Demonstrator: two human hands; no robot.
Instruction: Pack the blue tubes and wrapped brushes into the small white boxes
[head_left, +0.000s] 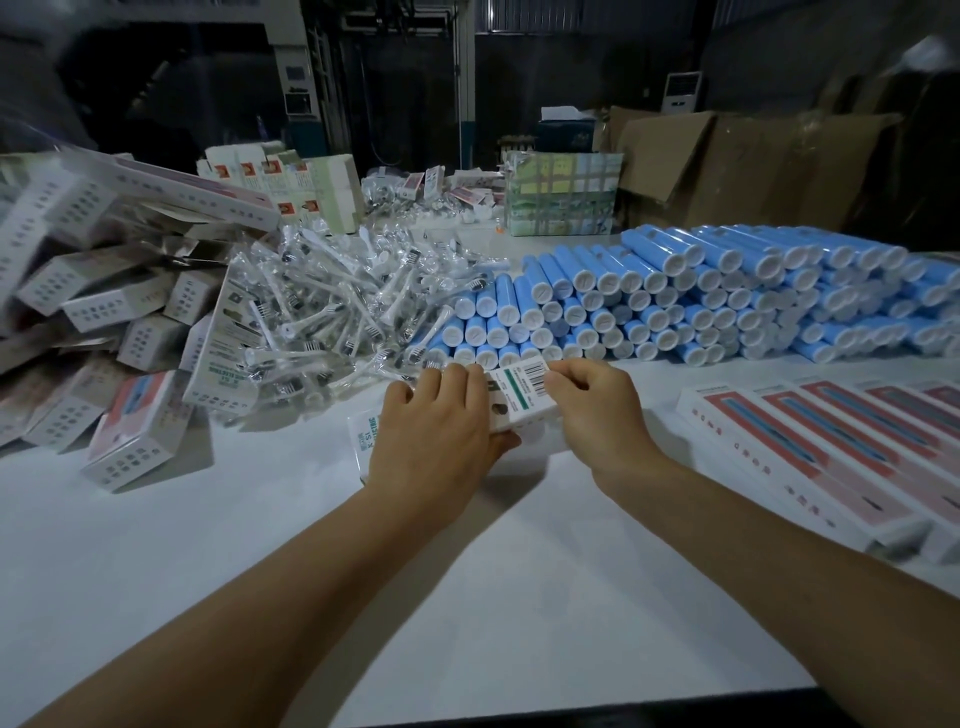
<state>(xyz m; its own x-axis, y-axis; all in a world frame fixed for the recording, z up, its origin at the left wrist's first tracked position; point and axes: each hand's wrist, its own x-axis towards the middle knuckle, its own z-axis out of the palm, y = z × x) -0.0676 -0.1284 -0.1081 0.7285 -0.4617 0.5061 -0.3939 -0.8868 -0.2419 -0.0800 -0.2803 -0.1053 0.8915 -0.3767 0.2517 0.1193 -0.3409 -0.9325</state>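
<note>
Both my hands hold one small white box (522, 397) with a barcode label, low over the white table (467, 571). My left hand (436, 431) grips its left side from above, thumb under the near edge. My right hand (597, 405) pinches its right end by the barcode. Another white box (363, 431) lies flat under my left hand. Stacked blue tubes (675, 301) with white caps lie just beyond the hands, from the centre to the right. A heap of clear-wrapped brushes (332, 306) lies at the centre left.
A jumble of small white boxes (93, 322) fills the left side. Flat pink and white boxes (841, 447) lie in a row at the right. A taped carton (563, 195) and brown cardboard (753, 161) stand at the back.
</note>
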